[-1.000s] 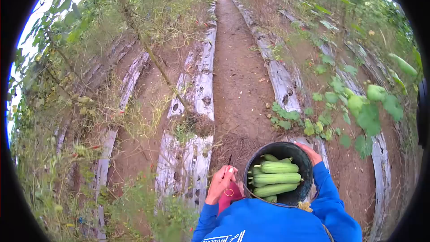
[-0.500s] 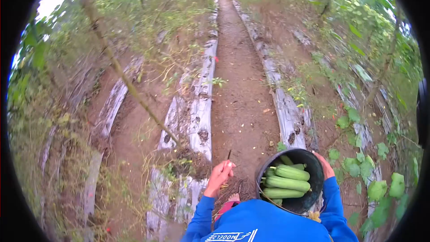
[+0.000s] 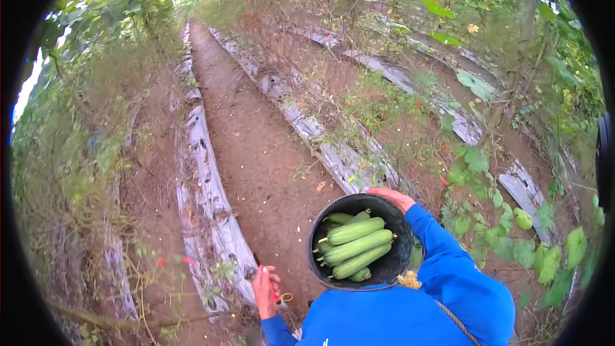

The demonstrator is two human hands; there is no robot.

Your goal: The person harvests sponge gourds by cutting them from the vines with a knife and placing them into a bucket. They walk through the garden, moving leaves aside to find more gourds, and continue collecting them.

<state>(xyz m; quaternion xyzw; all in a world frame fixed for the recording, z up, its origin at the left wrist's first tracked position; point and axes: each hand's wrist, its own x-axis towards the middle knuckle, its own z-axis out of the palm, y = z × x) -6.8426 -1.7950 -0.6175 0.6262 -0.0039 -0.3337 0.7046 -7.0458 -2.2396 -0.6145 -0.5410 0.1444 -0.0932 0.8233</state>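
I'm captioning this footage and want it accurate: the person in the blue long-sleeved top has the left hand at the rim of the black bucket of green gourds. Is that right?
Not quite: the head view shows the right hand, not the left, at the rim of the black bucket of green gourds. The blue long-sleeved top is correct.

Gourds (image 3: 359, 247) in bucket (image 3: 398, 240) | left grip (image 3: 265, 289) left of it | path (image 3: 250, 131) ahead between strips (image 3: 221, 221)
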